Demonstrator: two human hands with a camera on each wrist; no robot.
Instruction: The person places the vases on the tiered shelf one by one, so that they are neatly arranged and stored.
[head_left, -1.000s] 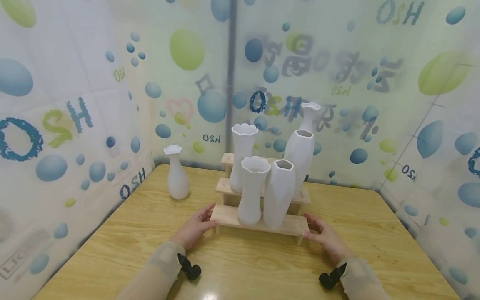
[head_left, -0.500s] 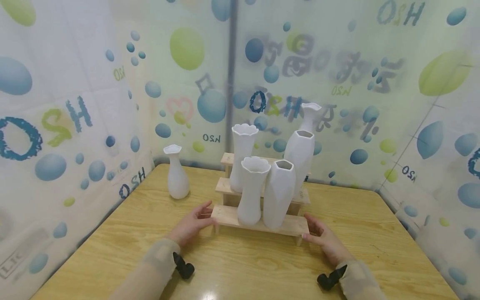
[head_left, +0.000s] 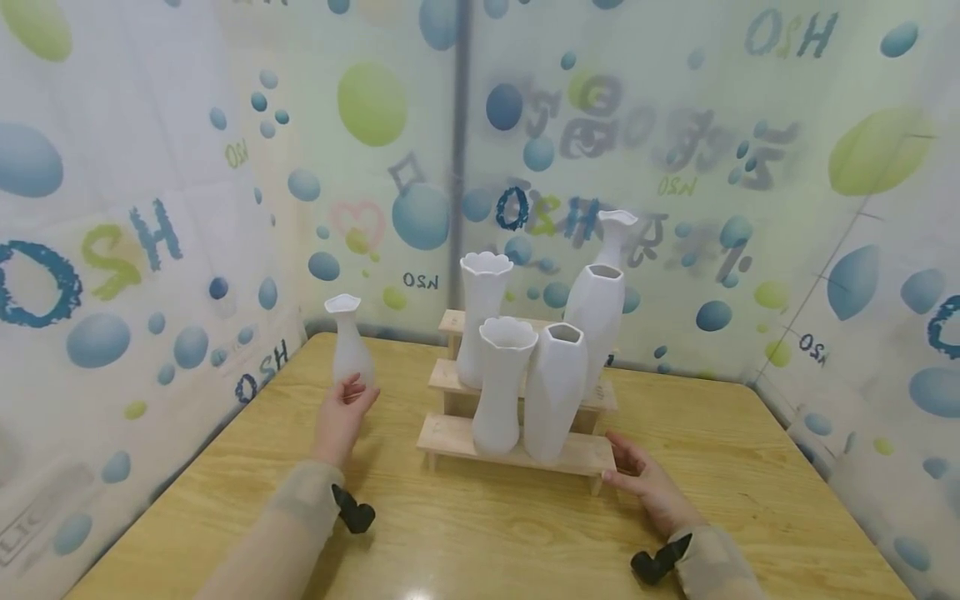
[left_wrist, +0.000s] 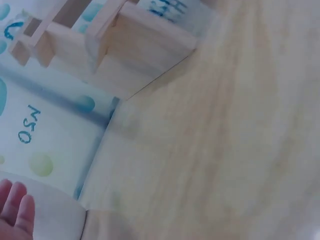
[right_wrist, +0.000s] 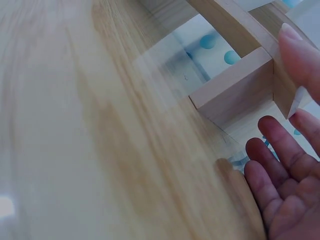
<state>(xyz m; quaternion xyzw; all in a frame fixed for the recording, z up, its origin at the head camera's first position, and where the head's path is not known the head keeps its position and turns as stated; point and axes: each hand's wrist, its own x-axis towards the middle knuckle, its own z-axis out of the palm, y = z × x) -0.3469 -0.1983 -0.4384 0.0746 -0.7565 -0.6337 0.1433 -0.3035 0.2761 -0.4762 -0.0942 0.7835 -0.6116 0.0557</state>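
Note:
A tiered wooden display stand (head_left: 442,433) carries several white vases. Two stand on its lowest tier: a scalloped-rim vase (head_left: 498,387) and a faceted vase (head_left: 555,392). At the stand's lower right end, my right hand (head_left: 647,483) holds the board's end between thumb and index finger; the other fingers stay loose in the right wrist view. My left hand (head_left: 342,421) is at the narrow-necked white vase (head_left: 348,342) standing alone on the left. Its loosely bent fingers overlap the vase's lower body, hiding its base. In the left wrist view, fingertips (left_wrist: 25,212) show beside the white vase wall (left_wrist: 60,210).
More vases stand higher on the stand: a scalloped vase (head_left: 483,308), a faceted vase (head_left: 596,321) and a narrow-necked vase (head_left: 617,237) at the back. The wooden table (head_left: 465,542) is bordered behind and at both sides by patterned curtains (head_left: 360,175).
My left hand has left the stand's left end and moved left and back to the lone vase. The right hand stays at the stand's right end. The stand and vases have not moved.

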